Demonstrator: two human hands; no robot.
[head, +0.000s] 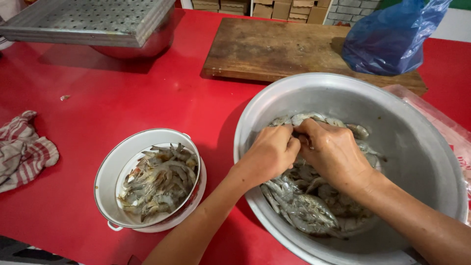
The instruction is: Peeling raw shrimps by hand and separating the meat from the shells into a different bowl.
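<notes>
Left hand and right hand, grips pinching one shrimp mid-basin; rim well apart.

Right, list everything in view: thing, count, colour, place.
large metal basin: one, silver-grey, right on the table, holding raw shrimp
raw shrimp: a pile, grey, in the basin
white enamel bowl: one, white, left of the basin, tilted on a white plate
shrimp parts: a heap, grey-brown, in the white bowl
wooden board: one, brown, far side
plastic bag: one, blue, on the board's right end
perforated metal tray: one, grey, top left, over a metal bowl
striped cloth: one, red and white, left edge
table: one, red
left hand: in the basin, fingers on a shrimp
right hand: in the basin, touching the left
</notes>
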